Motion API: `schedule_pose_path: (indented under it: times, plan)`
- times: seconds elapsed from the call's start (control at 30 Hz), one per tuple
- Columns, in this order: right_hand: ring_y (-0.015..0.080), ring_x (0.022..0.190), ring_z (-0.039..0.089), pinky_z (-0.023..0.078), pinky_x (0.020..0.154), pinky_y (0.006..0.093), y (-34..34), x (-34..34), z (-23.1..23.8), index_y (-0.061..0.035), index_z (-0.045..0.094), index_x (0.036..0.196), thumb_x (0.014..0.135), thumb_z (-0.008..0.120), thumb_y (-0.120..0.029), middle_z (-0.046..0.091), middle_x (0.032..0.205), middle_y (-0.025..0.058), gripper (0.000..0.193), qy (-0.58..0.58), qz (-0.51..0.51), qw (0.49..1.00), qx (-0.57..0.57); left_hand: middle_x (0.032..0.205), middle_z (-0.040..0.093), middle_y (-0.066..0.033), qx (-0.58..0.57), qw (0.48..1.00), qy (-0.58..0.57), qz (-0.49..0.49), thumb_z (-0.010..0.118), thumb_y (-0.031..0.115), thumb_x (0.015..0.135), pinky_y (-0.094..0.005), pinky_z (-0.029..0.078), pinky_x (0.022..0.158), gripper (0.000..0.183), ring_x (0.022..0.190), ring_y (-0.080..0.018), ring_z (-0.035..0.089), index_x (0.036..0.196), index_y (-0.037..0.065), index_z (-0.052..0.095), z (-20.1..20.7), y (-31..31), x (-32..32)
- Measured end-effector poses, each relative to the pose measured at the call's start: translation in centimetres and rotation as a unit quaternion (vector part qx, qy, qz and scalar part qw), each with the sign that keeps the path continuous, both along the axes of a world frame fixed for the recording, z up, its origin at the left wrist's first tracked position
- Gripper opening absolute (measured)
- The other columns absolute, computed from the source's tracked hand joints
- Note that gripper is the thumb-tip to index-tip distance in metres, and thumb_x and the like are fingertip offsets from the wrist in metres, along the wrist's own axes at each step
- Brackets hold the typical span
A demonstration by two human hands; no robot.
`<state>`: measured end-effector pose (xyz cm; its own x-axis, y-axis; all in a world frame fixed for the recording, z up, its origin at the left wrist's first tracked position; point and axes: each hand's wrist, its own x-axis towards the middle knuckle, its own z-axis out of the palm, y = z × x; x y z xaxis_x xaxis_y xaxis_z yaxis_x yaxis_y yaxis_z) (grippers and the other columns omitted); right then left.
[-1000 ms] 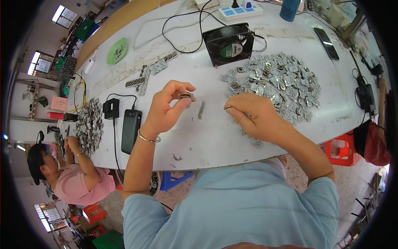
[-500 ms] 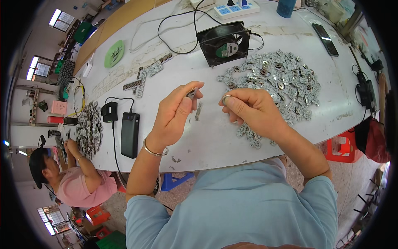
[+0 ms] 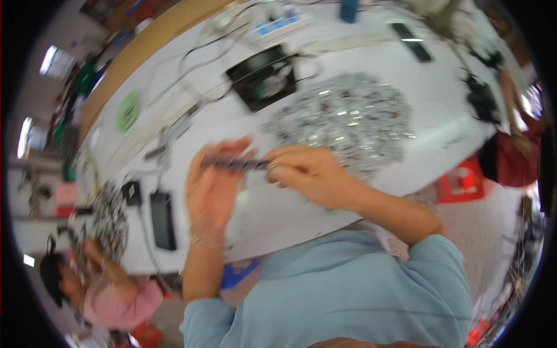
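Blurred by motion, a dark segmented strip [image 3: 232,163] spans the gap between my hands over the table. My left hand [image 3: 210,194] holds it across the fingers, which are partly spread; its segments are too smeared to name. My right hand [image 3: 313,177] is closed in a pinch at the strip's right end, on a small round metal part [image 3: 271,168]. Whether that part touches the strip cannot be made out. Beyond the right hand lies a broad heap of small silvery metal pieces [image 3: 354,119].
A black fan [image 3: 264,78] stands behind the heap, near a power strip [image 3: 280,26]. A phone [image 3: 412,42] lies far right. On the left are a black power bank [image 3: 163,220], a green dish [image 3: 128,110] and another metal heap [image 3: 110,220] beside a person in pink [image 3: 119,301].
My view has shifted and turned. My hands, apart before, have come together, and the dark strip now shows lengthwise between them. The right hand keeps its pinch on the round part.
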<state>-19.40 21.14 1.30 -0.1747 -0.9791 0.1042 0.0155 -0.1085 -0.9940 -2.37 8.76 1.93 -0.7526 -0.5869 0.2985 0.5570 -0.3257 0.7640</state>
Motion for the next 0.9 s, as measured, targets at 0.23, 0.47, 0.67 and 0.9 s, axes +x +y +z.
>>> schedule_pose_path:
  times: [0.23, 0.47, 0.67, 0.9]
  plan:
    - [0.0308, 0.094, 0.057, 0.048, 0.081, 0.0385, 1.8, -0.1, 1.3, 0.0004, 0.059, 0.083, 0.072, 0.06, -0.005, 0.058, 0.113, 0.0153, 0.013, 0.418, 0.055, 0.876, -0.234, 0.117, 0.059, -0.0196, -0.071, 0.934, -0.334, -0.109, 0.059, 0.042, 0.09, -0.0419, 0.047, 0.09, 0.066, 0.102, -0.0307, 0.06, 0.131, -0.008, 0.045, 2.8, -0.9, 2.6]
    - [0.0283, 0.078, 0.06, 0.047, 0.063, 0.0385, 2.4, 1.0, 1.9, -0.0013, 0.06, 0.082, 0.082, 0.059, -0.008, 0.061, 0.098, 0.0132, 0.007, 0.247, -0.063, 0.927, -0.276, 0.077, 0.065, -0.0065, -0.189, 0.895, -0.396, -0.081, 0.068, 0.01, 0.08, -0.0244, 0.05, 0.052, 0.031, 0.056, -0.0119, 0.059, 0.106, -0.004, 0.061, 1.9, -0.7, 0.7]
    - [0.0331, 0.068, 0.058, 0.046, 0.06, 0.0403, 1.3, -0.2, 0.6, 0.0021, 0.06, 0.079, 0.085, 0.058, -0.011, 0.058, 0.069, 0.017, 0.014, 0.187, -0.022, 0.98, -0.065, 0.067, 0.06, -0.003, -0.27, 0.86, -0.429, 0.061, 0.061, 0.004, 0.083, -0.0228, 0.046, 0.052, 0.016, 0.057, -0.0092, 0.058, 0.096, -0.004, 0.063, 1.9, 2.5, 0.4]
    - [0.031, 0.065, 0.058, 0.046, 0.06, 0.038, 2.8, -0.2, -0.2, 0.0003, 0.064, 0.086, 0.088, 0.058, -0.014, 0.058, 0.072, 0.0173, 0.015, 0.194, -0.024, 0.98, -0.025, 0.07, 0.06, -0.0126, -0.49, 0.766, -0.403, 0.105, 0.065, 0.003, 0.081, -0.0308, 0.045, 0.056, 0.011, 0.058, -0.0252, 0.058, 0.091, -0.001, 0.064, 2.5, 4.1, -0.7]
